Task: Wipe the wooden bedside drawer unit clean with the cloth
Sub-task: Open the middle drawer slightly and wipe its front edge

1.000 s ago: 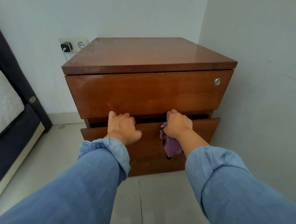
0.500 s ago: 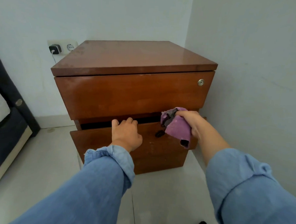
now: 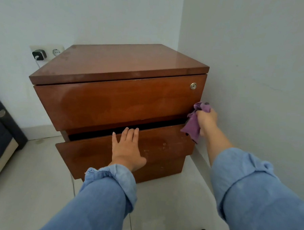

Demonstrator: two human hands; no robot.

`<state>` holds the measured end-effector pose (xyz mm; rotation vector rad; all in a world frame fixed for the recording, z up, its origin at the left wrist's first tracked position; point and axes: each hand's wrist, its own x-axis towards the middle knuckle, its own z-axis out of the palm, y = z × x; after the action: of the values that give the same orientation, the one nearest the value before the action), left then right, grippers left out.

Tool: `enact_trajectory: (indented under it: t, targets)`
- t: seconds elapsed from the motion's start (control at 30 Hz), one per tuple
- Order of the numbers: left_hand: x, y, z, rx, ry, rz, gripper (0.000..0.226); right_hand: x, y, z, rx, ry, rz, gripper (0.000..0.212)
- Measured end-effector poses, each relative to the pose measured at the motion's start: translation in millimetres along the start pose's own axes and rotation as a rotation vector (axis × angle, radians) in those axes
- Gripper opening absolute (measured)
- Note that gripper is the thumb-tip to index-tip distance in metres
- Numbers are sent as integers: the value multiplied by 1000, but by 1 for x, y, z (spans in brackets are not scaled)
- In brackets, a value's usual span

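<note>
The wooden bedside drawer unit (image 3: 113, 102) stands in the room's corner, with a glossy brown top and a small metal lock (image 3: 193, 86) on its upper drawer. Its lower drawer (image 3: 163, 147) is pulled out a little, leaving a dark gap. My left hand (image 3: 127, 148) lies flat on that drawer's front, fingers spread and tips at its top edge. My right hand (image 3: 205, 120) grips a crumpled purple cloth (image 3: 194, 123) at the unit's right front corner, between the unit and the side wall.
A white wall (image 3: 255, 85) runs close along the unit's right side. A wall socket with a black plug (image 3: 39, 54) sits behind the unit at the left. A dark bed frame (image 3: 1, 124) stands at the far left. The floor is pale tile.
My right hand has carried the cloth from the lower drawer's front to the unit's right corner. My left hand has opened from gripping the drawer's edge to lying flat on its front.
</note>
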<state>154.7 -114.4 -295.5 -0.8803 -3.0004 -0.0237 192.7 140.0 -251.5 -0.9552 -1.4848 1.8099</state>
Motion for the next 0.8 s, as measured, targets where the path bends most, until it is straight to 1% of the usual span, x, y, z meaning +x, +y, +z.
enact_trajectory:
  t: [0.03,0.1,0.13,0.2,0.3,0.4,0.53,0.63,0.7,0.73,0.8]
  targets:
    - [0,-1,2,1,24,10,103,4,14,5,-141,21,-55,31]
    - [2,-3,7,-3,59,28,103,6,36,14,-526,82,-199,51]
    - [2,-4,8,-7,71,32,103,7,45,17,-704,138,-265,55]
    - [4,-5,11,-12,93,33,103,2,52,22,-911,191,-322,63]
    - [6,-4,15,1,124,30,103,-10,55,26,-1061,221,-368,75]
    - [8,-4,19,-1,153,19,103,-31,64,38,-1195,154,-484,76]
    - [9,-3,19,-4,150,7,103,-54,75,55,-1395,41,-622,80]
    - [8,-6,13,-28,115,37,100,-62,69,51,-1504,-3,-662,77]
    - [7,-14,6,-14,74,64,95,-63,60,45,-1529,-3,-695,76]
    - [5,-21,4,15,65,59,93,-63,56,41,-1524,-6,-711,73]
    - [-5,-38,3,85,78,10,91,-63,48,39,-1446,-37,-709,58]
